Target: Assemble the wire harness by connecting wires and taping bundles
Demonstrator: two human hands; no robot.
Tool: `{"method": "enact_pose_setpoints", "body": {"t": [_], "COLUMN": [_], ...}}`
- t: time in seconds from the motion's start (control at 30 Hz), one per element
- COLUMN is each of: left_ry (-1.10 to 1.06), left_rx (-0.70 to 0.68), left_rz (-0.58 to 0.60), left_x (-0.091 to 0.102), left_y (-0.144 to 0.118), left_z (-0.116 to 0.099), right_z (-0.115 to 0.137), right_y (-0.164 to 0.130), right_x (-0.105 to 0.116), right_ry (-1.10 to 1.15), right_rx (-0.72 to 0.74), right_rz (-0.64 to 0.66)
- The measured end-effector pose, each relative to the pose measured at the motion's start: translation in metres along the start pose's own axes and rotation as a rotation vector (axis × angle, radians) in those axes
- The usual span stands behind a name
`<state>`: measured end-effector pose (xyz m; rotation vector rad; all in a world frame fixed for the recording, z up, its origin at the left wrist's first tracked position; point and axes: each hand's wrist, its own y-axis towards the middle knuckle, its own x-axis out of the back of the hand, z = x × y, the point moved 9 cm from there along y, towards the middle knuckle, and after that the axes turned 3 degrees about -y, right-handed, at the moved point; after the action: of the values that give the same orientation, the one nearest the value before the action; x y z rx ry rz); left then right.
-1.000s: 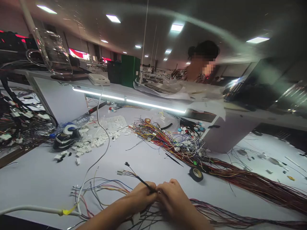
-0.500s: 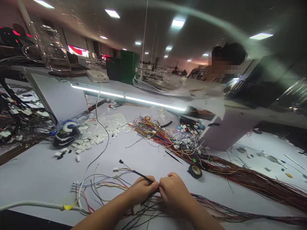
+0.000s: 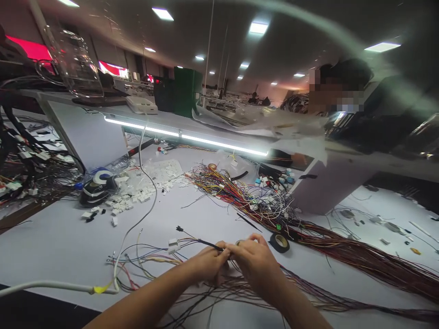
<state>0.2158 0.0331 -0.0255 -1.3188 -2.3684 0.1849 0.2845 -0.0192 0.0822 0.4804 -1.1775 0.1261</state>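
Close to the near edge of the white table, my left hand (image 3: 211,264) is closed around a wire harness (image 3: 210,244) wrapped in black. A small black connector (image 3: 179,228) and white connectors (image 3: 173,246) stick out from its left end. My right hand (image 3: 255,259) meets the left, its thumb and fingers pinched on the harness; the exact grip is partly hidden. A small tan rounded edge shows behind the right fingers, too little to name. Just beyond that hand lies a roll of black tape (image 3: 280,243). Loose coloured wires (image 3: 240,288) run beneath both hands.
A thick wire bundle (image 3: 343,246) crosses the table to the right. White connector housings (image 3: 137,196) lie scattered at left, near a white cable (image 3: 151,205). A lit shelf (image 3: 222,132) spans the back. Another person is beyond it, at right.
Both hands have risen slightly, and the right hand has turned, its fingers now reaching over toward the left hand. The harness end has shifted a little right. The whole view has moved slightly.
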Motion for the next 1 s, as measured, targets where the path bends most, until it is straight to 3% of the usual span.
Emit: {"method": "enact_pose_setpoints", "body": {"t": [0.1,0.2,0.27,0.37,0.47,0.53,0.6,0.8,0.9,1.0], "left_ry": [0.151,0.318,0.587,1.032,1.189,1.229,1.227,0.846,0.739,0.687], "left_rx": [-0.012,-0.098,-0.229,-0.41,-0.459,-0.435,-0.341,-0.232,-0.199,-0.125], "left_rz": [0.037,0.053,0.07,0.059,0.02,-0.041,-0.117,-0.055,-0.076,-0.223], "left_x": [0.001,0.005,0.001,-0.009,-0.005,0.011,0.04,0.116,0.144,0.166], "left_y": [-0.008,-0.023,-0.037,-0.061,-0.071,-0.069,-0.063,-0.072,-0.085,-0.093], "left_z": [-0.006,-0.018,-0.031,-0.049,-0.056,-0.053,-0.039,0.008,0.012,0.011], "right_z": [-0.065,-0.091,-0.078,-0.032,-0.011,-0.013,-0.015,-0.001,0.003,0.002], "right_y": [-0.008,-0.02,-0.024,-0.027,-0.032,-0.034,-0.036,-0.029,-0.019,-0.01], "right_x": [-0.018,-0.024,-0.029,-0.048,-0.068,-0.078,-0.084,-0.075,-0.069,-0.072], "right_ry": [-0.132,-0.162,0.01,0.306,0.268,0.152,0.078,0.205,0.29,0.327], "right_rx": [-0.163,-0.276,-0.256,-0.112,-0.097,-0.142,-0.165,-0.176,-0.232,-0.303], "right_rz": [-0.013,-0.052,0.007,0.231,0.309,0.271,0.256,0.36,0.377,0.377]}}
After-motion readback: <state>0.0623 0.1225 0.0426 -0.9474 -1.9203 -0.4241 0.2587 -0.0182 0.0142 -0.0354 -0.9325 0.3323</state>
